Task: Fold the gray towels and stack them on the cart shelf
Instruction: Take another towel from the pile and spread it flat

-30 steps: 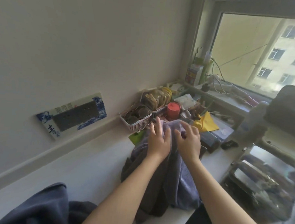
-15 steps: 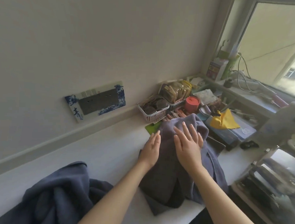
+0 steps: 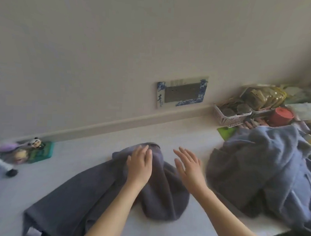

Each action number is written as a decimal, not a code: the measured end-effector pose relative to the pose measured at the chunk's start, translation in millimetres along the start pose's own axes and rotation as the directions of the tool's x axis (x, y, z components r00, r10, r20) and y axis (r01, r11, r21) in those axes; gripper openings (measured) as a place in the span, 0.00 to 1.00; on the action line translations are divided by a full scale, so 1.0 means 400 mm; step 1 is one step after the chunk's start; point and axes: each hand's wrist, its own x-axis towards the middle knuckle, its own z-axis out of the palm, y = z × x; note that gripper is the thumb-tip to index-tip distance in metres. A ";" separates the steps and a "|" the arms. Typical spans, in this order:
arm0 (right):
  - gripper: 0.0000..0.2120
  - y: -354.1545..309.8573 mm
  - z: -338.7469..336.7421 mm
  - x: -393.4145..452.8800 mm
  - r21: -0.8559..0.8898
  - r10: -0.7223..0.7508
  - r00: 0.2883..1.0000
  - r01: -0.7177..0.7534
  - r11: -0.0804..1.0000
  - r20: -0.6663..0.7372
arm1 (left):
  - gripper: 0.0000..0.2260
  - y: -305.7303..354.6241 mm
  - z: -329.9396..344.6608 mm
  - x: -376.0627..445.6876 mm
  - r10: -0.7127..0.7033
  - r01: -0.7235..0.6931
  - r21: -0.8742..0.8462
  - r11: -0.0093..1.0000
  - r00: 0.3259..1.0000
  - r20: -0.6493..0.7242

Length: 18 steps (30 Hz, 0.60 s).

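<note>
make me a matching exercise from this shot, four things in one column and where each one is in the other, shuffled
Things:
1. left hand
2. right hand
3. white basket
4. panda figure

Places:
A. far left, by the wall
B. flat on the near gray towel
C. open, between the two towels
D. by the wall, behind the crumpled towel pile

Pairs: 1-B, 2-C, 3-D, 4-A
</note>
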 end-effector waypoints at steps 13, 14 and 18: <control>0.27 -0.218 0.288 -0.009 0.035 0.205 0.945 -0.221 0.975 0.254 | 0.28 -0.452 -0.176 -0.124 -0.345 0.314 0.150 0.937 0.894 0.284; 0.26 -0.232 0.295 -0.013 -0.051 0.231 0.949 -0.225 0.973 0.214 | 0.27 -0.469 -0.177 -0.128 -0.289 0.254 0.158 0.954 0.922 0.257; 0.25 -0.292 0.339 -0.032 -0.255 0.084 0.996 -0.071 0.964 0.042 | 0.17 -0.543 -0.202 -0.159 -0.132 0.116 0.097 0.988 0.977 0.170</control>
